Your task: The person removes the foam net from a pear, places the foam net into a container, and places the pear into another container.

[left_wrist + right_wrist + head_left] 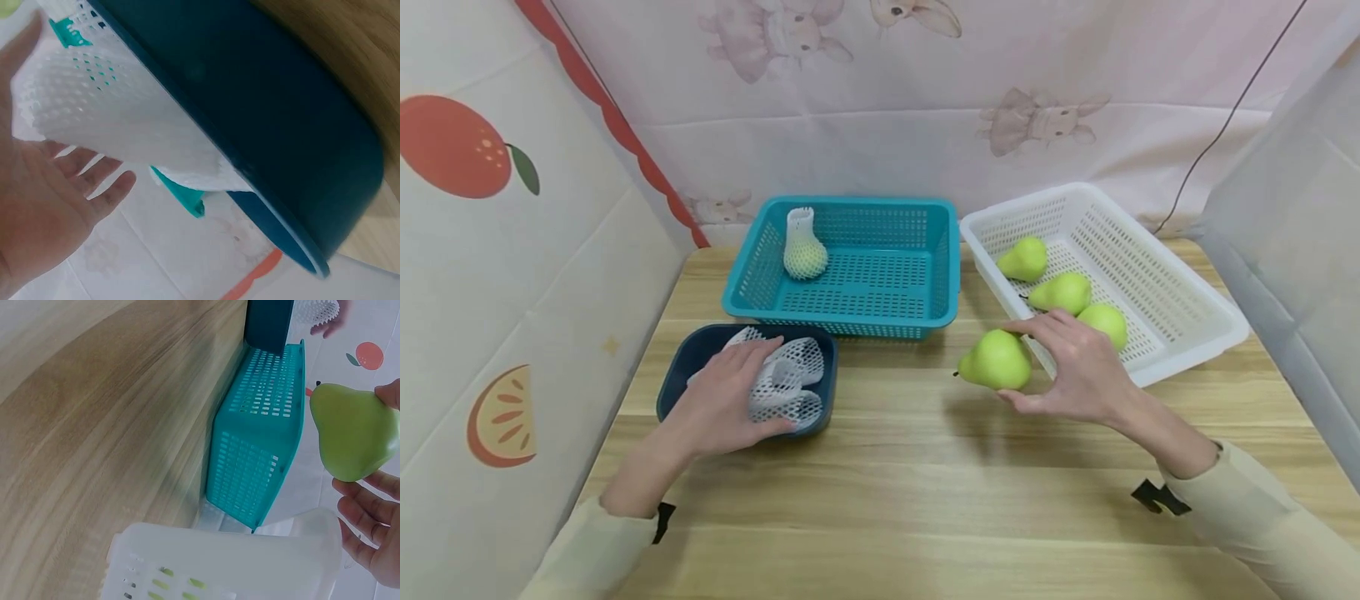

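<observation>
My right hand [1086, 367] holds a green pear [997, 361] between thumb and fingers, above the table beside the white basket. The pear's stem points left; in the right wrist view the pear [353, 430] hangs clear of the baskets. My left hand [718, 400] is over a dark blue bin [672, 379] with several white foam net sleeves [786, 379] in it. In the left wrist view, its fingers [100, 181] are spread and relaxed beside a foam sleeve [119, 106], not visibly pinching it.
A teal basket [842, 325] at the back holds one pear in a foam net [806, 250]. The white basket [1187, 358] at the right holds 3 bare pears [1063, 292]. Fabric walls stand behind and at both sides of the wooden table [910, 500].
</observation>
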Tool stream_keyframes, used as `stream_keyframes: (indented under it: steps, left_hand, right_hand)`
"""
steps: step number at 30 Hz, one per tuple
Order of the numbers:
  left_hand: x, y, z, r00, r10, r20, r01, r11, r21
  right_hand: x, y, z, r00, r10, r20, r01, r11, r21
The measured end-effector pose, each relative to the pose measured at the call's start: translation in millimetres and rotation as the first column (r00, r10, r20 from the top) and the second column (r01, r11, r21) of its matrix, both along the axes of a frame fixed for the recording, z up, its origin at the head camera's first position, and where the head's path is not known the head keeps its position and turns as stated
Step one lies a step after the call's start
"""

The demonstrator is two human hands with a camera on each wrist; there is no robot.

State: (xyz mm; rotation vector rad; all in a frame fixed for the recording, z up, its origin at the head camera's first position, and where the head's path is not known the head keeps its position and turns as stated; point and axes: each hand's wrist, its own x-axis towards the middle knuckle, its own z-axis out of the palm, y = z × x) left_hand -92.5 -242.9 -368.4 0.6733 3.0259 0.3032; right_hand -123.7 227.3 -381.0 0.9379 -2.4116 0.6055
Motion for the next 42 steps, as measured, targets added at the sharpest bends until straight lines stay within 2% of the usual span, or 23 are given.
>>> stream_keyframes:
  steps: [7,11,17,21,26,32,37,42]
  left_hand:
    - [2.5,23.9,0.6,0.995,-0.028,-0.095,0.028,1.000,-0.008]
    - [3.0,40.6,-0.8,0.993,-0.045,-0.110,0.044,0.999,-0.012]
    - [2.7,59.7,-9.0,0.988,-0.064,-0.138,0.057,0.997,-0.053]
    - [3.3,69.8,-11.5,0.977,-0.080,-0.199,0.063,0.994,-0.090]
    - [5.2,83.4,-8.5,0.960,-0.116,-0.255,0.090,0.990,-0.112]
    - [7.0,101.3,-7.9,0.958,-0.159,-0.238,0.129,0.982,-0.138]
    - [6.5,112.7,-14.8,0.953,-0.191,-0.237,0.158,0.976,-0.153]
    - [5.3,118.9,-20.9,0.944,-0.195,-0.265,0.152,0.973,-0.173]
  right_hand:
    - [-0.2,3.9,4.1,1.000,0.000,-0.011,0.000,1.000,0.020]
    - [-0.3,6.6,7.9,1.000,0.002,-0.003,-0.002,1.000,0.026]
    - [-1.5,12.5,14.8,1.000,-0.010,0.013,0.009,0.999,0.047]
    - [-3.5,18.5,19.7,1.000,-0.012,0.015,0.011,0.998,0.061]
    - [-6.6,27.3,28.0,1.000,-0.023,0.011,0.022,0.996,0.088]
    - [-11.2,37.2,35.7,0.999,-0.047,0.016,0.045,0.993,0.105]
    - [-15.6,44.5,41.4,0.998,-0.057,0.005,0.056,0.991,0.119]
    - [-18.9,50.9,48.1,0.996,-0.092,0.000,0.091,0.985,0.144]
